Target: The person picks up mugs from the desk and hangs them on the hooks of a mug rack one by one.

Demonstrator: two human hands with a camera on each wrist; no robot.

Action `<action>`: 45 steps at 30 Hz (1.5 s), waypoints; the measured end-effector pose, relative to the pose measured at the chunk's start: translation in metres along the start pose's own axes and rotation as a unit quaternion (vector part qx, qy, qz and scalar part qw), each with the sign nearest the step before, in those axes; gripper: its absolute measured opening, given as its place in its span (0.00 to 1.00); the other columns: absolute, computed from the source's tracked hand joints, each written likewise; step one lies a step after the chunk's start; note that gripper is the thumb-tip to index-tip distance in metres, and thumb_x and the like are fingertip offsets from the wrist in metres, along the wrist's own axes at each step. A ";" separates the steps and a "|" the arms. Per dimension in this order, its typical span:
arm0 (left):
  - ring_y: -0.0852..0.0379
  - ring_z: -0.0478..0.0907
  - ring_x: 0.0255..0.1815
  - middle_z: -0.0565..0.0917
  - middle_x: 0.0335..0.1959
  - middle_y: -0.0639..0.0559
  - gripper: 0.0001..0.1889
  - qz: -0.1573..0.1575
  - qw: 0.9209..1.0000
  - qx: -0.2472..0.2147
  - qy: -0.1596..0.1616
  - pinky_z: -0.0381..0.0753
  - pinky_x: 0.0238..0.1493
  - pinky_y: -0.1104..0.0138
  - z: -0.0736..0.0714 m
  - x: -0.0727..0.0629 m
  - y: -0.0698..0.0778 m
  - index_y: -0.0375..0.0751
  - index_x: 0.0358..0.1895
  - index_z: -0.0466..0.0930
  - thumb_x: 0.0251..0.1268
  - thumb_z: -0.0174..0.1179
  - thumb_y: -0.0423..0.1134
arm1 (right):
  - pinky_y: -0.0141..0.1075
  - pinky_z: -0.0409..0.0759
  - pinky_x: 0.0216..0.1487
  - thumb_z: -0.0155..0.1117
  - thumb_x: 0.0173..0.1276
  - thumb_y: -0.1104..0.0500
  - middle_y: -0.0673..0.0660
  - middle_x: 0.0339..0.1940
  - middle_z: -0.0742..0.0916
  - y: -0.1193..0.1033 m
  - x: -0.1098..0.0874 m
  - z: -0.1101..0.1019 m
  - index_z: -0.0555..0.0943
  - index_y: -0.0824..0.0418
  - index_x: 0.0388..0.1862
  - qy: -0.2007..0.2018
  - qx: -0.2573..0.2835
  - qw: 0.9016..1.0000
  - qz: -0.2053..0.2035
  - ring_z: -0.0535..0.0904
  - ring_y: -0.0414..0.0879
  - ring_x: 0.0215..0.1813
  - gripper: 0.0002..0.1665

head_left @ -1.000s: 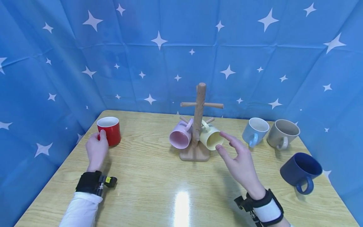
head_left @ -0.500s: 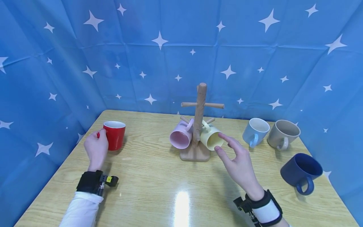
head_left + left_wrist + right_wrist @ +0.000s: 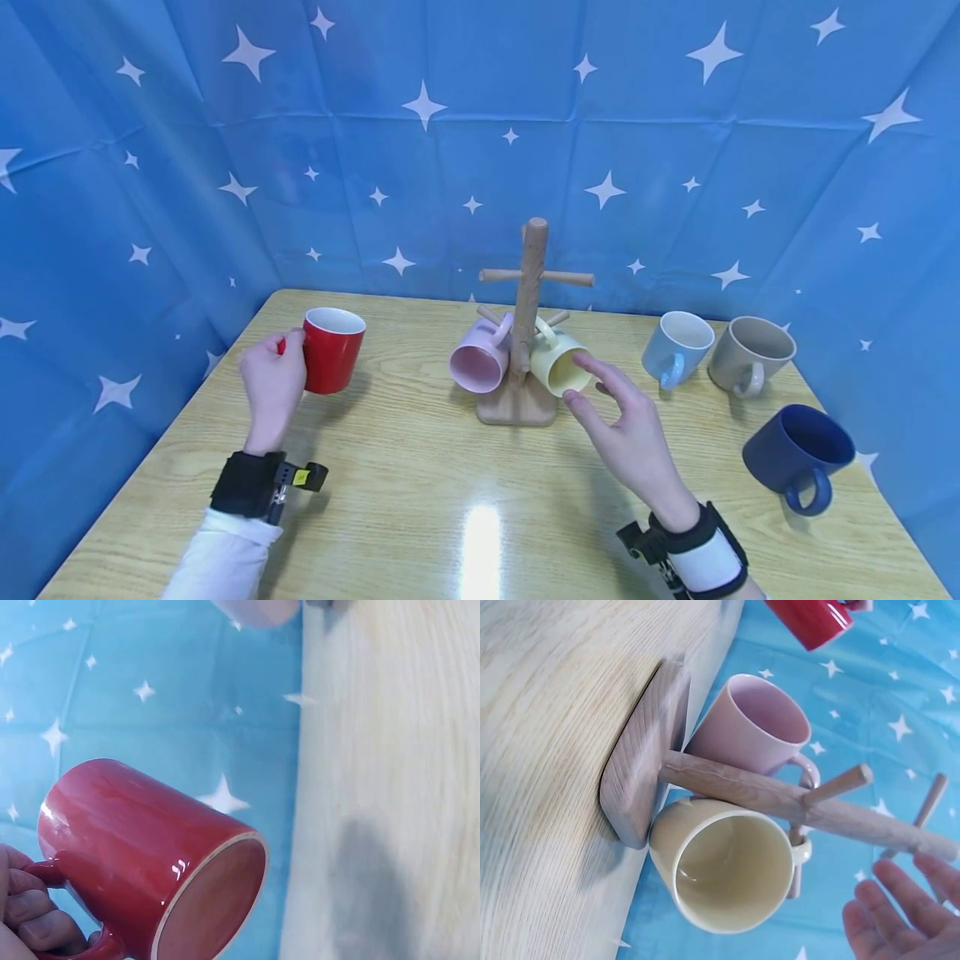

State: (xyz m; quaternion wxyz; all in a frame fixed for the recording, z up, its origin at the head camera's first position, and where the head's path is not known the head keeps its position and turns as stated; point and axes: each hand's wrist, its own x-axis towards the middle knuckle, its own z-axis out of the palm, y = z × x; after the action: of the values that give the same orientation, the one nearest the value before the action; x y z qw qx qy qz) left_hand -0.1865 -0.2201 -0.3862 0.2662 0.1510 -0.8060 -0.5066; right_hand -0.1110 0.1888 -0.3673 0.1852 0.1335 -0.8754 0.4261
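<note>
Left hand (image 3: 273, 375) has the red mug (image 3: 333, 354) by its handle, fingers curled round it, mouth up. Mug is off the table (image 3: 405, 475), left of the wooden rack (image 3: 531, 275) and well apart from it — the left wrist view shows its base clear of the surface, with a shadow on the wood. Right hand (image 3: 637, 425) holds nothing: thumb and index wide apart, close by the yellow mug (image 3: 551, 354); in the head view the fingertips overlap it, but the right wrist view shows them apart from it, out near the post's top end. Yellow mug and pink mug (image 3: 478, 358) both hang by their handles on the rack's lower pegs, one each side of the post, mouths toward the person. Right side of the table: light blue mug (image 3: 667, 350) and grey-beige mug (image 3: 738, 358) upright, side by side at the back; navy mug (image 3: 783, 450) nearer, handle toward the person. Blue starred curtain (image 3: 487, 50) behind.
</note>
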 end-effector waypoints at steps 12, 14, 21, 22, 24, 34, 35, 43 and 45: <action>0.56 0.69 0.23 0.67 0.10 0.59 0.27 0.007 0.997 -0.064 -0.042 0.71 0.26 0.68 0.002 -0.025 0.042 0.38 0.18 0.68 0.80 0.53 0.47 | 0.42 0.82 0.67 0.69 0.73 0.62 0.63 0.71 0.84 -0.008 0.001 0.003 0.77 0.63 0.72 -0.013 0.006 1.000 -0.022 0.81 0.60 0.72 0.29; 0.55 0.68 0.22 0.67 0.11 0.59 0.27 0.004 0.996 -0.079 -0.050 0.71 0.26 0.68 0.001 -0.029 0.049 0.36 0.20 0.69 0.81 0.54 0.47 | 0.46 0.82 0.68 0.69 0.73 0.62 0.63 0.72 0.84 -0.011 0.002 0.003 0.77 0.62 0.73 -0.014 0.007 1.000 -0.022 0.80 0.60 0.73 0.30; 0.55 0.69 0.24 0.70 0.14 0.58 0.25 0.002 0.992 -0.103 -0.076 0.76 0.28 0.70 -0.001 -0.043 0.067 0.33 0.24 0.73 0.81 0.56 0.47 | 0.59 0.80 0.69 0.69 0.73 0.62 0.62 0.72 0.83 -0.023 0.011 0.004 0.76 0.62 0.74 -0.018 0.020 0.999 -0.033 0.77 0.59 0.76 0.31; 0.54 0.69 0.24 0.70 0.14 0.58 0.25 0.003 0.991 -0.106 -0.079 0.76 0.28 0.70 -0.001 -0.045 0.070 0.32 0.25 0.74 0.81 0.56 0.47 | 0.59 0.80 0.69 0.69 0.73 0.63 0.62 0.72 0.83 -0.024 0.012 0.004 0.76 0.62 0.73 -0.017 0.023 0.999 -0.036 0.77 0.60 0.76 0.30; 0.54 0.70 0.25 0.72 0.14 0.58 0.24 0.005 0.990 -0.111 -0.086 0.78 0.29 0.70 -0.001 -0.049 0.075 0.31 0.26 0.75 0.81 0.56 0.46 | 0.60 0.81 0.68 0.69 0.73 0.63 0.62 0.72 0.83 -0.027 0.014 0.005 0.76 0.62 0.73 -0.016 0.027 0.999 -0.040 0.78 0.59 0.75 0.31; 0.56 0.69 0.25 0.72 0.15 0.59 0.21 0.025 0.980 -0.146 -0.131 0.82 0.34 0.72 0.010 -0.068 0.099 0.25 0.29 0.77 0.80 0.56 0.39 | 0.60 0.80 0.70 0.69 0.74 0.62 0.62 0.73 0.82 -0.034 0.016 0.010 0.75 0.60 0.75 -0.024 0.051 0.998 -0.037 0.77 0.59 0.76 0.32; 0.56 0.69 0.25 0.72 0.15 0.59 0.21 0.025 0.979 -0.149 -0.136 0.83 0.34 0.72 0.011 -0.071 0.101 0.25 0.28 0.76 0.80 0.56 0.39 | 0.59 0.80 0.70 0.69 0.74 0.62 0.62 0.74 0.82 -0.034 0.015 0.010 0.75 0.60 0.75 -0.025 0.055 0.998 -0.033 0.77 0.59 0.76 0.32; 0.56 0.70 0.27 0.73 0.16 0.58 0.18 0.024 0.971 -0.167 -0.168 0.85 0.36 0.71 0.017 -0.085 0.118 0.25 0.32 0.80 0.81 0.56 0.37 | 0.61 0.80 0.69 0.69 0.74 0.61 0.63 0.75 0.81 -0.032 0.013 0.010 0.72 0.61 0.77 -0.035 0.074 0.996 -0.019 0.76 0.60 0.77 0.34; 0.56 0.71 0.27 0.74 0.17 0.59 0.17 0.026 0.969 -0.170 -0.176 0.85 0.36 0.72 0.020 -0.088 0.122 0.25 0.34 0.82 0.80 0.56 0.36 | 0.62 0.80 0.69 0.69 0.74 0.61 0.64 0.75 0.81 -0.031 0.013 0.010 0.72 0.61 0.77 -0.039 0.076 0.996 -0.015 0.76 0.61 0.77 0.34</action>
State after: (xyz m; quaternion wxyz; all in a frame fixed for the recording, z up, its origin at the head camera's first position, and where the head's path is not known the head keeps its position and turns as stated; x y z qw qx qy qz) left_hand -0.1233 -0.1061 -0.3085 0.1550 -0.0090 -0.7456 -0.6480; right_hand -0.1123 0.1607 -0.3457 0.1461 0.1770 -0.8449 0.4832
